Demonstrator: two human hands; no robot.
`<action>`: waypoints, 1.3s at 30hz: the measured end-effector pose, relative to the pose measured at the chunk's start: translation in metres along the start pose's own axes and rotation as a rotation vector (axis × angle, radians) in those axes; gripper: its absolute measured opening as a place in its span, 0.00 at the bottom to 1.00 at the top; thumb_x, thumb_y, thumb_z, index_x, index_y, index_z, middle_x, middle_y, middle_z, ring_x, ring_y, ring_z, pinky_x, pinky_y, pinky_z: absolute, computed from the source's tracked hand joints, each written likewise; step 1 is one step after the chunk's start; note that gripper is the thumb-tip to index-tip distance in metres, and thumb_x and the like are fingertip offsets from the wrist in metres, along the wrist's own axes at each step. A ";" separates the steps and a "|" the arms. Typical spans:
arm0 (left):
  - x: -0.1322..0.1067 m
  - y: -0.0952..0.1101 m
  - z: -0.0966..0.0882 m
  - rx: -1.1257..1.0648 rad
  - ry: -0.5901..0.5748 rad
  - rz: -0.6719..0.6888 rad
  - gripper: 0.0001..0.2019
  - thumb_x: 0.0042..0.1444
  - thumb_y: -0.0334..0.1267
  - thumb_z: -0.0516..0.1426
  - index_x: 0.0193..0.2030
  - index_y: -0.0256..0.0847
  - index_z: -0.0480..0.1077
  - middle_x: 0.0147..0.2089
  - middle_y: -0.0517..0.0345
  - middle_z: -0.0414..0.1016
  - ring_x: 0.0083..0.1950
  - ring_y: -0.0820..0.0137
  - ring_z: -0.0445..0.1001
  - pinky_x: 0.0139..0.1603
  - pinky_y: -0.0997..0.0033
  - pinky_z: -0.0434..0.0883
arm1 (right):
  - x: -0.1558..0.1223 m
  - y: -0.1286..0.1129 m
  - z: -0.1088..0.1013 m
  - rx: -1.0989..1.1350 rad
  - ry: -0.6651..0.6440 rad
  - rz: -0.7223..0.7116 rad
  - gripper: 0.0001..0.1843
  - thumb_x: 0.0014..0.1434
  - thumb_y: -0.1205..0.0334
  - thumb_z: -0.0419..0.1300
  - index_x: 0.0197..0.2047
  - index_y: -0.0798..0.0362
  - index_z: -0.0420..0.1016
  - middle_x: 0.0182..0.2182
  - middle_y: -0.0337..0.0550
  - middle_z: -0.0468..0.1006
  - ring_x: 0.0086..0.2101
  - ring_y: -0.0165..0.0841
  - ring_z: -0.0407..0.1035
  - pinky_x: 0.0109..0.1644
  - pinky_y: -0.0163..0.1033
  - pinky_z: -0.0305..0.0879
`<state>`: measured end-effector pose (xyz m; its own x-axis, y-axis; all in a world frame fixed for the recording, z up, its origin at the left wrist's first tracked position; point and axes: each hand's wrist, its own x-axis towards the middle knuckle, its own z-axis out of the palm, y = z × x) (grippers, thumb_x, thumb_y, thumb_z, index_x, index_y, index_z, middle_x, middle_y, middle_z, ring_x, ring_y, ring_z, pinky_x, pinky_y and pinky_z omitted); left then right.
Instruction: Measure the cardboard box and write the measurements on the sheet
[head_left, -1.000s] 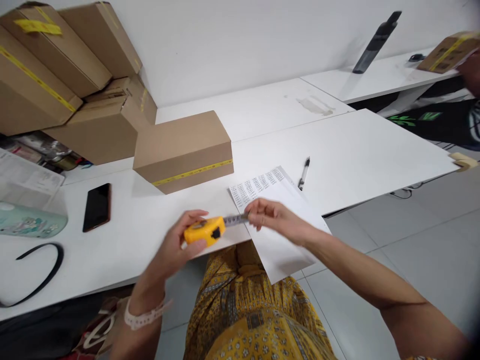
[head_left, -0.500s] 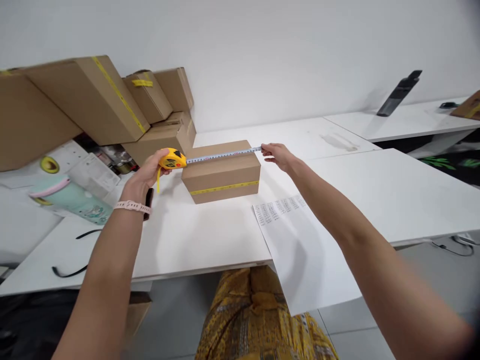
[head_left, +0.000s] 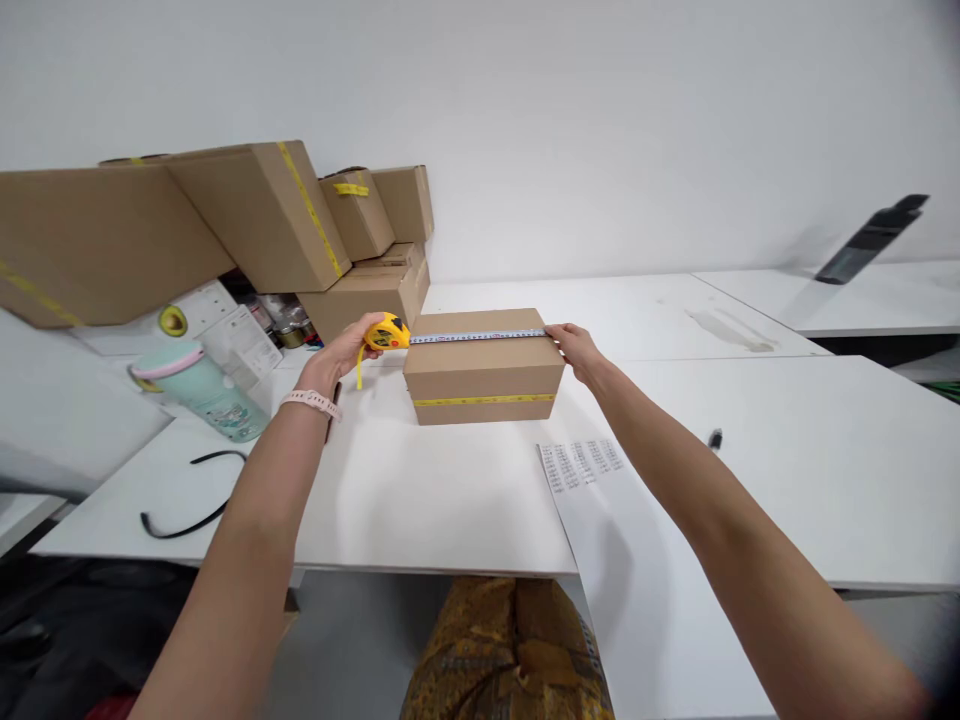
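Note:
A brown cardboard box with a yellow tape stripe stands on the white table. My left hand grips a yellow tape measure at the box's left top edge. Its silver blade runs across the top of the box. My right hand pinches the blade's end at the box's right top edge.
Several taped cardboard boxes are stacked at the back left. A teal bottle lies on its side, with a black strap near it. A printed sheet and a pen lie right of the box. Another white table stands at the right.
My hands rose from the table's near edge to the box and pulled the tape out across its top. The blade has since settled onto the box top.

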<state>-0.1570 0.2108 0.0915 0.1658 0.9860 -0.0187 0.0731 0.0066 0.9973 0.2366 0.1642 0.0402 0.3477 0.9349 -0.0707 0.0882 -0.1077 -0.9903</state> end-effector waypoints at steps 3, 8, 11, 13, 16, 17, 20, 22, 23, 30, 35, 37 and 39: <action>0.002 -0.005 -0.002 -0.005 -0.001 -0.003 0.19 0.48 0.50 0.65 0.41 0.36 0.75 0.32 0.55 0.77 0.25 0.73 0.69 0.20 0.78 0.62 | -0.002 -0.002 -0.001 -0.057 0.001 0.007 0.11 0.57 0.55 0.65 0.32 0.51 0.68 0.36 0.43 0.78 0.34 0.31 0.70 0.33 0.35 0.66; 0.004 -0.006 -0.004 0.006 0.005 -0.010 0.20 0.47 0.51 0.65 0.41 0.37 0.75 0.31 0.55 0.76 0.25 0.73 0.69 0.20 0.78 0.62 | -0.005 -0.009 -0.004 -0.180 0.017 -0.010 0.13 0.60 0.56 0.65 0.28 0.52 0.70 0.33 0.47 0.78 0.34 0.32 0.70 0.32 0.35 0.67; 0.002 -0.006 -0.003 0.034 0.001 -0.014 0.20 0.47 0.52 0.64 0.39 0.37 0.75 0.30 0.56 0.76 0.23 0.74 0.67 0.19 0.77 0.61 | -0.005 -0.013 -0.004 -0.263 0.029 -0.032 0.16 0.60 0.56 0.66 0.25 0.52 0.69 0.28 0.46 0.76 0.31 0.32 0.69 0.31 0.36 0.66; 0.001 -0.005 -0.001 0.061 0.006 -0.010 0.20 0.47 0.53 0.64 0.39 0.37 0.75 0.30 0.56 0.76 0.23 0.74 0.67 0.19 0.77 0.60 | -0.003 -0.015 -0.004 -0.323 0.045 -0.042 0.17 0.58 0.58 0.68 0.23 0.51 0.67 0.25 0.44 0.73 0.29 0.33 0.67 0.30 0.37 0.65; -0.004 0.002 -0.001 0.108 0.025 0.016 0.19 0.48 0.51 0.64 0.39 0.37 0.77 0.31 0.56 0.76 0.25 0.73 0.68 0.21 0.77 0.61 | 0.004 -0.022 -0.005 -0.413 0.044 -0.034 0.17 0.55 0.61 0.69 0.21 0.51 0.66 0.22 0.43 0.72 0.28 0.34 0.67 0.31 0.38 0.64; -0.007 0.007 -0.001 0.121 0.027 0.029 0.19 0.48 0.50 0.65 0.39 0.37 0.77 0.32 0.56 0.77 0.26 0.73 0.69 0.22 0.77 0.62 | 0.006 -0.026 -0.007 -0.453 0.030 -0.025 0.17 0.56 0.62 0.68 0.21 0.51 0.66 0.23 0.44 0.73 0.29 0.34 0.68 0.32 0.39 0.65; -0.029 0.022 0.001 0.146 -0.009 0.066 0.19 0.47 0.49 0.66 0.42 0.37 0.79 0.36 0.53 0.80 0.31 0.71 0.72 0.26 0.76 0.65 | 0.013 -0.044 -0.013 -0.495 -0.003 -0.056 0.14 0.60 0.63 0.64 0.24 0.52 0.68 0.27 0.46 0.75 0.31 0.33 0.68 0.36 0.40 0.66; -0.057 0.027 0.012 0.145 -0.117 0.073 0.21 0.47 0.48 0.67 0.46 0.38 0.80 0.42 0.50 0.82 0.36 0.67 0.76 0.29 0.74 0.69 | 0.015 -0.056 -0.014 -0.406 0.017 -0.159 0.13 0.64 0.60 0.60 0.28 0.52 0.69 0.30 0.46 0.75 0.32 0.33 0.68 0.39 0.40 0.66; -0.074 0.025 0.023 0.138 -0.237 0.057 0.23 0.47 0.48 0.67 0.48 0.39 0.79 0.46 0.47 0.82 0.38 0.64 0.77 0.31 0.72 0.71 | 0.016 -0.062 -0.013 -0.349 0.028 -0.227 0.13 0.66 0.59 0.59 0.29 0.52 0.69 0.31 0.45 0.74 0.33 0.33 0.67 0.40 0.40 0.66; -0.184 -0.021 0.162 -0.336 -0.511 -0.177 0.25 0.47 0.53 0.68 0.47 0.41 0.72 0.46 0.48 0.77 0.34 0.63 0.81 0.28 0.67 0.76 | 0.015 -0.071 0.041 -0.324 -0.239 -0.359 0.13 0.67 0.56 0.58 0.32 0.51 0.71 0.34 0.44 0.75 0.36 0.35 0.66 0.47 0.43 0.65; -0.165 -0.014 0.197 -0.509 -0.341 -0.107 0.27 0.49 0.58 0.65 0.47 0.40 0.71 0.45 0.50 0.77 0.28 0.68 0.79 0.26 0.68 0.72 | 0.030 -0.070 0.065 -0.443 -0.203 -0.284 0.14 0.64 0.52 0.61 0.29 0.50 0.71 0.35 0.47 0.78 0.40 0.40 0.69 0.52 0.48 0.64; -0.152 -0.010 0.195 -0.487 -0.313 -0.106 0.26 0.50 0.58 0.64 0.47 0.40 0.71 0.43 0.52 0.77 0.28 0.68 0.79 0.25 0.69 0.71 | 0.037 -0.069 0.067 -0.458 -0.186 -0.285 0.16 0.62 0.51 0.63 0.27 0.50 0.69 0.33 0.48 0.79 0.42 0.41 0.70 0.52 0.48 0.64; -0.145 -0.010 0.194 -0.453 -0.294 -0.130 0.25 0.51 0.57 0.63 0.47 0.40 0.71 0.40 0.52 0.77 0.28 0.67 0.79 0.25 0.69 0.70 | 0.043 -0.066 0.070 -0.475 -0.172 -0.280 0.16 0.59 0.52 0.65 0.26 0.49 0.69 0.31 0.48 0.79 0.43 0.42 0.71 0.52 0.48 0.65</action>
<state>0.0092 0.0354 0.0707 0.4556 0.8848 -0.0981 -0.3083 0.2601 0.9150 0.1807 0.2352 0.0938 0.0978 0.9869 0.1283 0.5785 0.0485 -0.8143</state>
